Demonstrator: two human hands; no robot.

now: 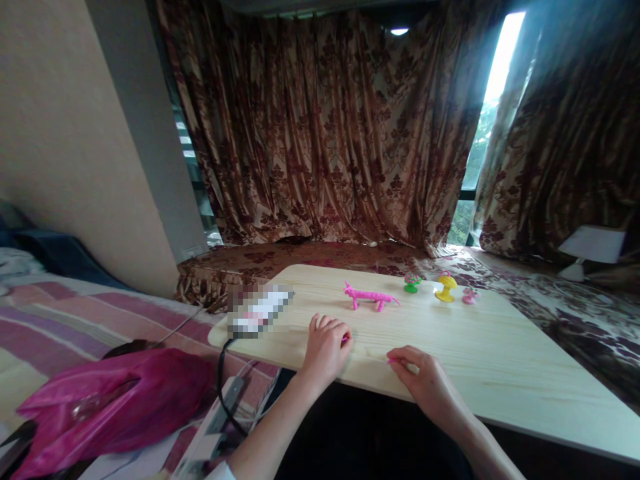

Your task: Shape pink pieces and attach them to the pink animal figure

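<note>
My left hand [326, 345] rests on the near edge of the light wooden table [500, 360], fingers curled over a small pink piece that shows at its right side. My right hand [420, 377] lies beside it with thumb and fingers pinched on another small pink bit at its tip. Farther back on the table stands a pink clay animal figure [369, 296]. To its right are a small green and pink clay flower [412, 282], a yellow clay mushroom shape [445, 288] and a small pink clay piece [469, 296].
A blurred-out flat object [260, 310] lies at the table's left corner with a black cable [223, 390] hanging down. A magenta bag [115, 400] sits on the striped bed at left. Patterned curtains [325, 127] hang behind; a white lamp [590, 248] is at right.
</note>
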